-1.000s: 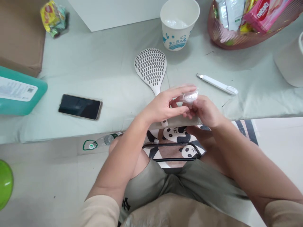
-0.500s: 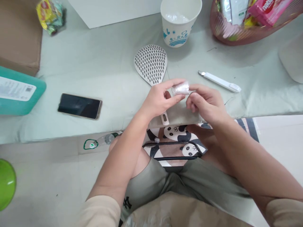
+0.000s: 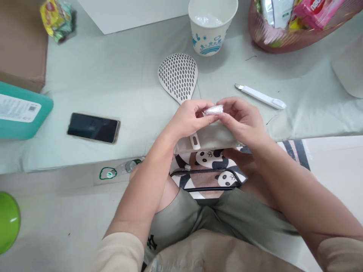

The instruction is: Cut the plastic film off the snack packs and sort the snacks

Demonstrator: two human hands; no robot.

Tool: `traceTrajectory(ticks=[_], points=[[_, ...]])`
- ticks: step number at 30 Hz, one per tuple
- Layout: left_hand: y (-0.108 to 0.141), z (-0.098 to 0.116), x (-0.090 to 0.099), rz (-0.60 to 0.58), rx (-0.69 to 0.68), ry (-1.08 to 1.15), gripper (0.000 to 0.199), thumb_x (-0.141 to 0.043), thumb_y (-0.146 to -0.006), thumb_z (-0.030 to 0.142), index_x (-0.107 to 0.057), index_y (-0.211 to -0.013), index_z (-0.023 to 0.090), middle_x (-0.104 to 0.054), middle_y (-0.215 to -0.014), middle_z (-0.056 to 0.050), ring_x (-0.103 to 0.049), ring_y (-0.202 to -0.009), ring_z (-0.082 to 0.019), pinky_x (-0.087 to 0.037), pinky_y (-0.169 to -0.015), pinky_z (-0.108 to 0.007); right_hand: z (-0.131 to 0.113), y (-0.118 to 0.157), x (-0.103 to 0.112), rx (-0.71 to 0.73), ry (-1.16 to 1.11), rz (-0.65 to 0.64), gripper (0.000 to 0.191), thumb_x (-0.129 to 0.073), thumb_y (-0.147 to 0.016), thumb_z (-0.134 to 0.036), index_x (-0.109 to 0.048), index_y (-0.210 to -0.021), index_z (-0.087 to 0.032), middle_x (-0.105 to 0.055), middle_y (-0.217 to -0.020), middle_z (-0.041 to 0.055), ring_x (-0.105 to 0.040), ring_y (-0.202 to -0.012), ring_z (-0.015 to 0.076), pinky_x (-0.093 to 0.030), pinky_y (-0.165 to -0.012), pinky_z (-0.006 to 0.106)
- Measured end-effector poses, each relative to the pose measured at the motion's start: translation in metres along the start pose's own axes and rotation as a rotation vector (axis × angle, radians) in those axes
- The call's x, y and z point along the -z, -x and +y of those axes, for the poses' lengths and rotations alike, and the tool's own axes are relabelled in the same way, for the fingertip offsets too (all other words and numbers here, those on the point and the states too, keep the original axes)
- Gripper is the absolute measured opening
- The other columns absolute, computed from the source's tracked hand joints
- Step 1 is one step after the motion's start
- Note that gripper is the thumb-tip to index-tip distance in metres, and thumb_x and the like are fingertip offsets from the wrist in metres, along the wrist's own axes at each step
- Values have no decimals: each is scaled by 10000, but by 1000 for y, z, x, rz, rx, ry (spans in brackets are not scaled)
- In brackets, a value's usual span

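My right hand (image 3: pixel 246 119) had just closed in: half a second earlier its fingertips hung apart from the small, shiny roll of crinkled plastic (image 3: pixel 214 110); now thumb and forefinger met its right end. My left hand (image 3: pixel 187 119) had the other end pinched between thumb and fingers. Judged so: roll steadied from both sides, no longer on the left grip alone. Position: just above the near edge of the table, in front of my lap. Contents, if any, could not be told.

Surface: pale green cloth (image 3: pixel 133 83), lightly creased. White perforated skimmer (image 3: pixel 178 77) flat on it, handle passing beneath my left hand towards the edge. White-handled cutter (image 3: pixel 259 96) to the right, metal tip pointing left. Beyond, an upright white paper cup (image 3: pixel 198 32) with blue print, clear plastic inside. Ribbed pink translucent bowl (image 3: pixel 275 41) of snack packets, far right. Black phone (image 3: pixel 93 127) lay face up on the left; teal jug (image 3: pixel 36 117) and brown cardboard box (image 3: pixel 22 41) past it.

Room: pale tiled floor (image 3: pixel 56 211), clear bottle (image 3: pixel 130 165) near my left leg, lime-green rounded object (image 3: pixel 8 223) at the left margin, panda-print surface (image 3: pixel 208 158) below the table edge.
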State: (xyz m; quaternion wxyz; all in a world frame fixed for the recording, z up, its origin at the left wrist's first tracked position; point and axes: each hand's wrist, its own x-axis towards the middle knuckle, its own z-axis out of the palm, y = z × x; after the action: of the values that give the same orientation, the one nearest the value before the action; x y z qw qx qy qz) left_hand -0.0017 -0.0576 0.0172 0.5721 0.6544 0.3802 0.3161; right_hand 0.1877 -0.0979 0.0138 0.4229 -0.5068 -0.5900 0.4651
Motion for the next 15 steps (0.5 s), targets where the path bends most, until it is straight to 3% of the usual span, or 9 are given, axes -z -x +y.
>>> traceTrajectory(ticks=[8, 15], points=[[1, 0, 3, -32, 12, 55, 526, -782, -769, 668, -750, -858, 151, -613, -672, -4, -550, -604, -102, -439, -557, -235, -1, 1, -2, 35, 65, 37, 469, -684, -873, -677, -654, -918, -211, -646, -762, 20, -599, -689, 150, -502, -632, 294], [0, 4, -2, 11, -13, 59, 529, -806, -744, 673, -684, -717, 159, -561, -581, 20, -524, -527, -87, -417, -511, -224, -13, 9, -3, 2, 126, 0, 389, -716, -878, -582, -604, -994, -228, -648, -829, 19, -594, -669, 147, -473, -605, 297]])
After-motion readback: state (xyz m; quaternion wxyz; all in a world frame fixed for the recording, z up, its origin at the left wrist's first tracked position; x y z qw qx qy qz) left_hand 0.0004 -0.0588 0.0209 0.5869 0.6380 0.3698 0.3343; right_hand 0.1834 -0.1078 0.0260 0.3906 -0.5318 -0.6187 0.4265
